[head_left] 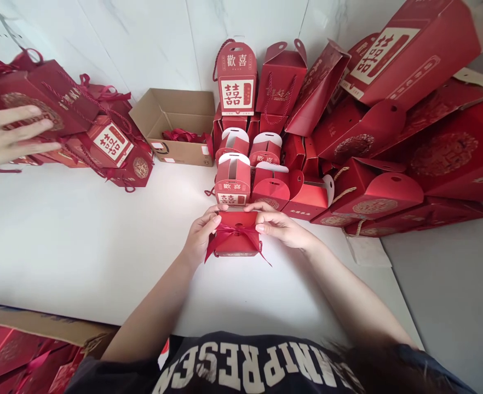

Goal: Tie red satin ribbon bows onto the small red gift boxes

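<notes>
The left hand (pixel 200 232) and right hand (pixel 285 227) hold a small red box (pixel 235 243) low over the bench (pixel 81 246), before rows of boxes (pixel 241 164). Each grip is narrow, pinching its ribbon (pixel 235 231) bow. Snugging the bow seems to call for an even outward pull.

A white table top (pixel 81 246) fills the middle and left of the frame. Behind it, across the top, runs a white wall (pixel 143 38) with faint grey marble veining. Smooth grey floor (pixel 450 306) shows at lower right, beyond the table's edge. An open brown cardboard carton (pixel 184 153) stands against the wall, upper centre. Soft, even light.
</notes>
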The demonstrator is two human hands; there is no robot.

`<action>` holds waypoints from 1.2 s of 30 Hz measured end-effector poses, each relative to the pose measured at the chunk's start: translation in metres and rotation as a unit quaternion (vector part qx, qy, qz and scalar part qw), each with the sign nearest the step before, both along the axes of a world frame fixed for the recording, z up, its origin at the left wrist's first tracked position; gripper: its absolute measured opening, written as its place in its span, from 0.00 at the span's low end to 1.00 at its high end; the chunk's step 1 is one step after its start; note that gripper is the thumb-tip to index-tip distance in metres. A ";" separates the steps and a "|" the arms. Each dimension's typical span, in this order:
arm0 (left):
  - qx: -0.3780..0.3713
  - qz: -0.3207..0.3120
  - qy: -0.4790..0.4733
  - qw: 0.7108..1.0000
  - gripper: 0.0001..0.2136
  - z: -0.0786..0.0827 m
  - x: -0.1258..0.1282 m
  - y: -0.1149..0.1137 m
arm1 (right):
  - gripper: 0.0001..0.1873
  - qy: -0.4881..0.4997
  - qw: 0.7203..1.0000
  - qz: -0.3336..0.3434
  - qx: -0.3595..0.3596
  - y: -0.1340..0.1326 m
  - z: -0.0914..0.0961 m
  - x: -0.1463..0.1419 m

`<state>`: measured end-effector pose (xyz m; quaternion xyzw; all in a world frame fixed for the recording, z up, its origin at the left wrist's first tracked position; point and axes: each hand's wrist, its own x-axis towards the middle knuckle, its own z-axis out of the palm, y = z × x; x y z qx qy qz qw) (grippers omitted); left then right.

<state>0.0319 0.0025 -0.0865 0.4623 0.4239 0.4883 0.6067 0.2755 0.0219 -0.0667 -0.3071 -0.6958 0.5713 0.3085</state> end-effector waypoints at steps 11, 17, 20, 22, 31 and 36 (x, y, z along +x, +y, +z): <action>0.096 -0.058 0.098 0.989 0.22 0.010 -0.005 0.003 | 0.17 -0.203 0.921 -0.139 0.303 -0.033 0.041 -0.014; 0.109 -0.044 0.109 0.987 0.21 0.009 -0.003 0.000 | 0.12 -0.273 0.868 -0.159 0.383 -0.041 0.023 -0.031; 0.108 -0.034 0.106 0.988 0.21 0.009 -0.002 -0.001 | 0.09 -0.255 0.857 -0.165 0.416 -0.037 0.016 -0.029; 0.096 -0.024 0.097 0.990 0.22 0.008 -0.002 -0.001 | 0.10 -0.248 0.848 -0.149 0.444 -0.035 0.016 -0.025; 0.012 0.013 0.012 1.000 0.21 -0.001 0.006 0.002 | 0.18 -0.280 0.794 -0.031 0.539 -0.034 0.030 -0.017; -0.065 0.025 -0.079 0.994 0.10 0.003 0.014 0.001 | 0.18 -0.274 0.774 -0.020 0.570 -0.035 0.033 -0.019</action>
